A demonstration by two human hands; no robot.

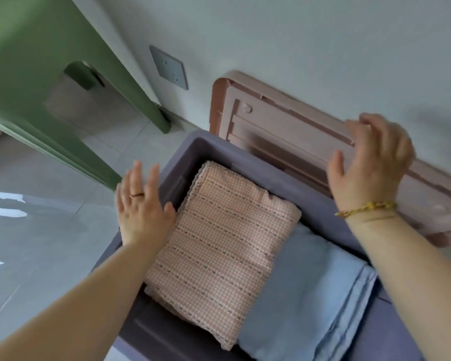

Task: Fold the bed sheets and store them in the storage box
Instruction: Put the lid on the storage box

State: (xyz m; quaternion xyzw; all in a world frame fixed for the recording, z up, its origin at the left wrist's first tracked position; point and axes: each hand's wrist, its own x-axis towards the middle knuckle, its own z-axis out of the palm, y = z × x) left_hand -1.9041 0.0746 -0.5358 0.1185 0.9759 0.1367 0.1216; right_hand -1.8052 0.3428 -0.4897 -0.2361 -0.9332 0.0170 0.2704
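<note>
A purple storage box (190,149) stands on the floor below me. Inside it lies a folded pink checked sheet (219,246) with a lace edge, and beside it on the right a folded light blue sheet (310,290). My left hand (141,207) hovers flat over the box's left rim with fingers straight, touching nothing that I can tell. The pink lid (276,126) leans against the wall behind the box. My right hand (370,162) is at the lid's top edge, fingers curled over it and thumb spread in front.
A green table or stool (50,82) stands to the left on the pale tiled floor (37,230). A grey wall socket (168,67) sits low on the white wall behind the box.
</note>
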